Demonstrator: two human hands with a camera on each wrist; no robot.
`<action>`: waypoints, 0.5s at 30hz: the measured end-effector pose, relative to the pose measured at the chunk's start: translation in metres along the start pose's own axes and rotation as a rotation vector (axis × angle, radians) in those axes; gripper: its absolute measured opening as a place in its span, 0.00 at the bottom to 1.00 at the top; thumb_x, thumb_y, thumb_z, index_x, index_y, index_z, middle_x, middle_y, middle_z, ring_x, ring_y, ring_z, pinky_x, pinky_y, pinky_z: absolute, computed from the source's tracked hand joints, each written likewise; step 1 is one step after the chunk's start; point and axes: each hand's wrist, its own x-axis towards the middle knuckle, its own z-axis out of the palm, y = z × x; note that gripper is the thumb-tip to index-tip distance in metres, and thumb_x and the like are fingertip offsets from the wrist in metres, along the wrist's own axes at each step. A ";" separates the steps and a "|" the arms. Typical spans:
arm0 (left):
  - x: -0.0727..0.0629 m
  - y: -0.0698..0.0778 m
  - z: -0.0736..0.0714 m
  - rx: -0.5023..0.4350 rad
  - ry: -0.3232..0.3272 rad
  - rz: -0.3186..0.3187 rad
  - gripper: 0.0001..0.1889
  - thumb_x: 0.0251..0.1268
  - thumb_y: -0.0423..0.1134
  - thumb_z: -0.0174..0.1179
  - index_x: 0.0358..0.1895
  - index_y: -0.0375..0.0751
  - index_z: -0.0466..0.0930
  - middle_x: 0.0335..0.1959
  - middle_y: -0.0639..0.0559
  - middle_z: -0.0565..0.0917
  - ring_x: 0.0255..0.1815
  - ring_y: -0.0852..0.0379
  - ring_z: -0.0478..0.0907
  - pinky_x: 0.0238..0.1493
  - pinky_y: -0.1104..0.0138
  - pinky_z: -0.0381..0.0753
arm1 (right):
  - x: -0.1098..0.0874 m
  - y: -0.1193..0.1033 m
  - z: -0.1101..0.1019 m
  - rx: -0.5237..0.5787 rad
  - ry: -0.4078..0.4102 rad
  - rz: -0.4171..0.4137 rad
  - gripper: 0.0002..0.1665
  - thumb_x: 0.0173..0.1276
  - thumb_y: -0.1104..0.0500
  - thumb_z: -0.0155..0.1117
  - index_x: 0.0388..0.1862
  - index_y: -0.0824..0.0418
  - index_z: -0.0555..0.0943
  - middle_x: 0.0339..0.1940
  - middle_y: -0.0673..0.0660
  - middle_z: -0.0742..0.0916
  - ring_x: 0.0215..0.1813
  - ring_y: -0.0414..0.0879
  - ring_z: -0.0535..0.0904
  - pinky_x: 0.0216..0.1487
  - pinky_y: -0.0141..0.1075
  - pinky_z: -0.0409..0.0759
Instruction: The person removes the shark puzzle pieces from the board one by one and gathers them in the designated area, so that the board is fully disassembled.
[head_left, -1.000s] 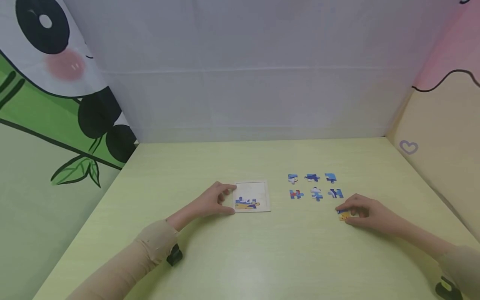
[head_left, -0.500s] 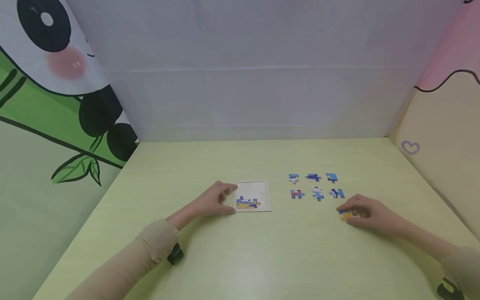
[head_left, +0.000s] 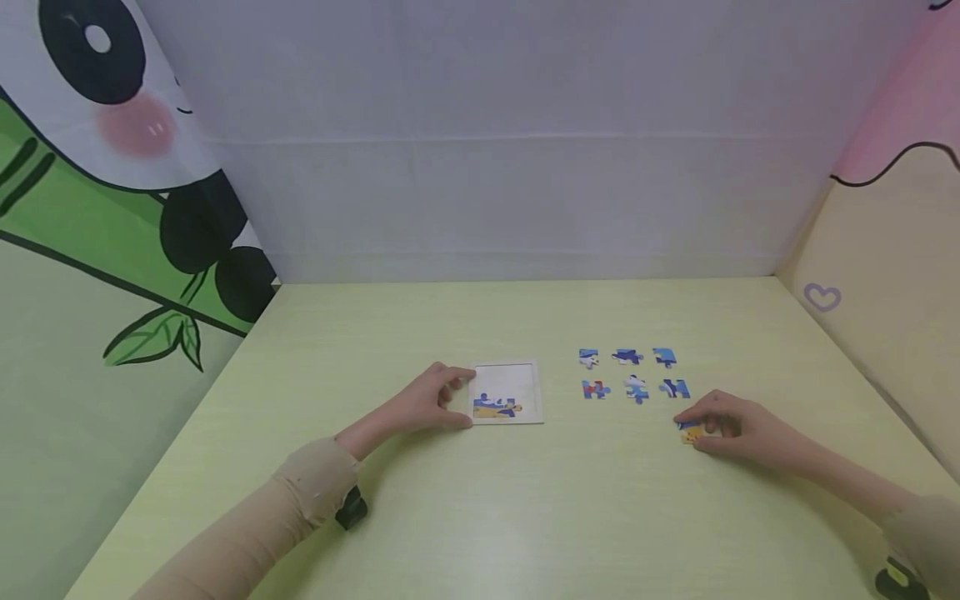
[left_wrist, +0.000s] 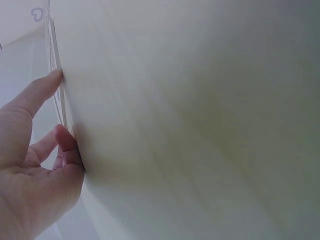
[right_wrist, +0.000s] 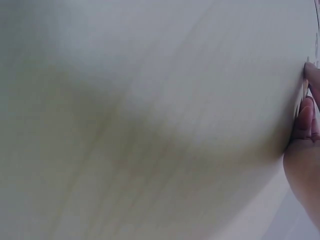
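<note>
A small white square puzzle tray (head_left: 537,393) lies on the table. Some joined blue-and-yellow puzzle pieces (head_left: 495,407) fill its lower left part. My left hand (head_left: 427,402) holds the tray by its left side, index finger at the upper corner and thumb at the lower one. In the left wrist view that hand's thumb (left_wrist: 50,85) meets the tray's thin edge. To the right, my right hand (head_left: 750,429) pinches a yellow-and-blue puzzle piece (head_left: 687,432) between thumb and index finger, low at the table. The piece is partly hidden by the fingers.
Two rows of loose puzzle pieces lie between the tray and my right hand, among them a red-and-blue piece (head_left: 596,390) and a blue piece (head_left: 664,357). A pale wall (head_left: 525,208) closes off the table (head_left: 487,517) at the back, with printed panels at both sides.
Both hands keep their places on the tray and the piece. The whole head view has shifted very slightly to the right.
</note>
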 end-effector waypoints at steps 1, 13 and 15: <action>0.000 0.000 0.000 -0.001 -0.001 -0.001 0.41 0.53 0.45 0.75 0.71 0.46 0.68 0.54 0.45 0.73 0.45 0.55 0.69 0.46 0.66 0.72 | 0.000 0.000 0.000 0.001 0.000 -0.002 0.18 0.62 0.57 0.72 0.52 0.50 0.84 0.42 0.44 0.82 0.30 0.37 0.70 0.29 0.29 0.71; -0.002 0.002 -0.001 -0.007 0.000 0.002 0.41 0.53 0.44 0.75 0.71 0.45 0.68 0.53 0.45 0.73 0.46 0.54 0.70 0.47 0.66 0.73 | 0.002 0.002 0.001 -0.002 0.003 -0.023 0.19 0.61 0.58 0.73 0.52 0.51 0.84 0.42 0.45 0.82 0.30 0.37 0.70 0.28 0.29 0.70; -0.002 0.002 -0.001 -0.006 0.000 0.005 0.41 0.53 0.44 0.75 0.71 0.44 0.68 0.53 0.45 0.73 0.45 0.54 0.70 0.47 0.66 0.73 | 0.002 0.002 0.001 -0.014 0.005 -0.026 0.21 0.59 0.57 0.74 0.53 0.52 0.84 0.41 0.45 0.81 0.30 0.36 0.70 0.28 0.29 0.70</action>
